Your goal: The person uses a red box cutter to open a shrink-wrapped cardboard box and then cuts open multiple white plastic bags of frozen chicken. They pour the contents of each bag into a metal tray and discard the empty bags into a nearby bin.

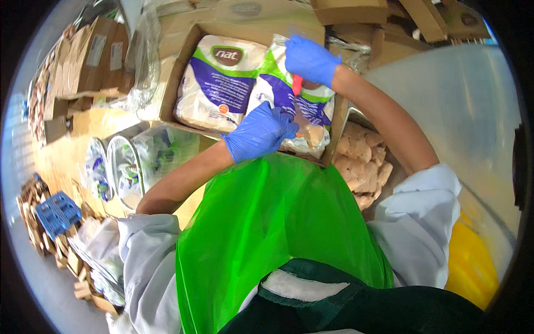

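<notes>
Lying in the open carton (183,72) at upper centre, the right-hand bag (289,103) looks soft, heavy, slippery; left hand (260,131) clamps its lower edge, right hand (311,58) grips a red cutter (297,84) at its top.

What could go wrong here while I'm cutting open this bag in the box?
The red-handled tool in the right hand points toward the left hand, which grips the same white and purple bag; a slip might cut the glove. The bag is already open at the lower end, so contents might spill into the cardboard box.
</notes>
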{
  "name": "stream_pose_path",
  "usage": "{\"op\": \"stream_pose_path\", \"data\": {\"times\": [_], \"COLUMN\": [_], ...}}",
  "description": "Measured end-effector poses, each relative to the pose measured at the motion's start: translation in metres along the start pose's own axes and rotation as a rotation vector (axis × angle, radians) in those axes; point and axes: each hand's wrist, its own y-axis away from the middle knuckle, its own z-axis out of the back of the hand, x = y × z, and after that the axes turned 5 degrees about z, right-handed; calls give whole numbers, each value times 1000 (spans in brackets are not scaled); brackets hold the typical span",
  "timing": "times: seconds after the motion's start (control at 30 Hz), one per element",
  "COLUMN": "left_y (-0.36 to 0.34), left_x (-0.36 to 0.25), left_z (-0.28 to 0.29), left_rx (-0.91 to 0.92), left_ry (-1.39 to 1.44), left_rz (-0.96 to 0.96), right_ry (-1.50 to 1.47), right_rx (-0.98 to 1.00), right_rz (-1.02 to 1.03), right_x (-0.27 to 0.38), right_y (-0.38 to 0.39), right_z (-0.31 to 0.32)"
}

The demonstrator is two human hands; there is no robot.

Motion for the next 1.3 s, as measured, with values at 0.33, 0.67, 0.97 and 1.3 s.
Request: {"op": "stream_pose_path", "data": {"times": [0.33, 0.67, 0.97, 1.3], "left_y": [-4, -42, -38, -14], "left_x": [2, 90, 78, 15], "left_z": [3, 2, -8, 16], "left_rx": [137, 134, 190, -5], "left_ry": [-53, 12, 298, 434], "left_rz": [12, -169, -248, -315], "right_ry": [425, 203, 121, 267], "right_rx": [255, -32, -119, 56], "right_rz": [-139, -133, -89, -226], "right_x": [-20, -32, -18, -69], "right_y": [-59, -40, -37, -62], "right_z": [-53, -35, -57, 0]}}
